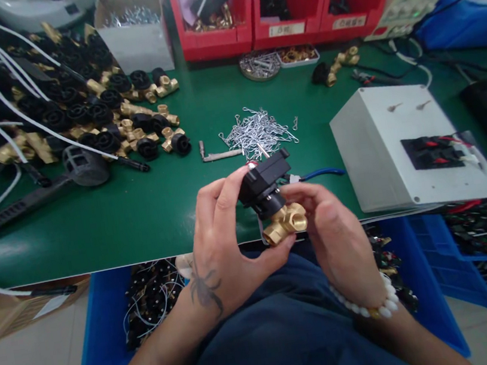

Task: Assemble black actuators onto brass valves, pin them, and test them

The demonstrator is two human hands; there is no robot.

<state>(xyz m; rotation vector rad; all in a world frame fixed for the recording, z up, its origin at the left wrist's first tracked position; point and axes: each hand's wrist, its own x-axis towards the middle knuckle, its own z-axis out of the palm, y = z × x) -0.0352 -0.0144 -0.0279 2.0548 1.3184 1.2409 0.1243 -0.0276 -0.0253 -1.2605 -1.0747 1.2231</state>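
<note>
Black-and-brass valve (271,204) with boxy plastic head and branching metal body is held tilted over front edge of glossy green tabletop (162,218). Left hand (222,240) is clamped on it, fingers at the head, thumb under the brass. Right hand (345,241) curves close at the other side, thumb off it; can't tell if its fingers grip. Silver wire clips (259,132) lie piled just beyond; pale-grey metal box (387,144) to right.
</note>
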